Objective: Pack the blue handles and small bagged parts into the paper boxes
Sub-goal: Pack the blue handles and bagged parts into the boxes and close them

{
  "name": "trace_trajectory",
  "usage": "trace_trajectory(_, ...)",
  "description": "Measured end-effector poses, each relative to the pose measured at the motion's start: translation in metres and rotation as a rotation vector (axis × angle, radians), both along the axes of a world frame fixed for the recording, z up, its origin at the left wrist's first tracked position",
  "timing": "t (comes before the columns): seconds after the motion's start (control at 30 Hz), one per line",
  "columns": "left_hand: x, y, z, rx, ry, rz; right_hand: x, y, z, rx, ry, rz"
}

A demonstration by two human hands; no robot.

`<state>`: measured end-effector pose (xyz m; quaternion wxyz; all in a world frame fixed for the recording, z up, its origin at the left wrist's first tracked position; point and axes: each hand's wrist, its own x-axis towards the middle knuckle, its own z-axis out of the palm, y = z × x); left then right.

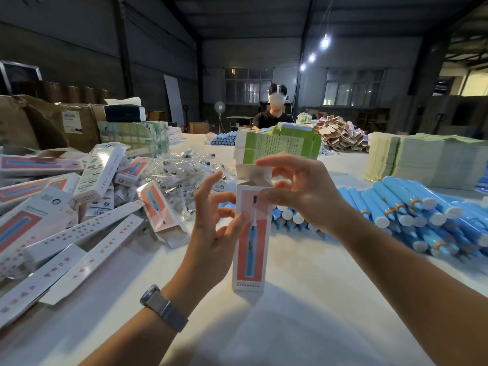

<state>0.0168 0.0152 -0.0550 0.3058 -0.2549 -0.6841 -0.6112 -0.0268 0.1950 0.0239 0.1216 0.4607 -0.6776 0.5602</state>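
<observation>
- Paper box (250, 244): stands upright on the white tabletop (303, 299), centre of view, between the two hands; its front shows a blue handle printed on a salmon panel; the top flap (254, 174) is raised and the mouth is uncovered.
- Left hand (211, 233): thumb tip presses the box front about a third of the way down; the index finger points up beside the box's left edge; the remaining fingers curl loosely toward the box's left side. A grey mesh watch (163, 307) sits on this wrist.
- Right hand (298, 191): placed at the box top; the thumb lies on the upper front face near the printed brush head, and the fingers arch over and behind the raised flap.
- Blue handles (412, 207): a loose heap to the right, white end caps facing the viewer, reaching behind the right wrist; more of them lie in a row farther back (224, 140).
- Small bagged parts (184, 175): a mound of clear bags, left of centre, behind the left hand.
- Filled and flat boxes (66, 212): a pile at left, lying at mixed angles.
- Green-printed cartons (280, 145): stacked directly behind the box.
- Pale flat sheets (422, 162): stacked at far right.
- Second person (274, 112): seated at the far end of the tabletop.
</observation>
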Motion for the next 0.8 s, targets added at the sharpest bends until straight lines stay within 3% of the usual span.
trace_trajectory(0.23, 0.0, 0.0, 0.0, -0.103, 0.015, 0.029, 0.005, -0.001, 0.004, 0.044, 0.01, -0.027)
trace_trajectory(0.5, 0.003, 0.003, 0.0, -0.157, 0.052, 0.057, 0.009, -0.007, 0.01, 0.193, 0.176, -0.19)
trace_trajectory(0.8, 0.004, 0.004, -0.002, -0.196, 0.052, 0.077, 0.01, -0.003, 0.017, 0.118, 0.078, -0.165)
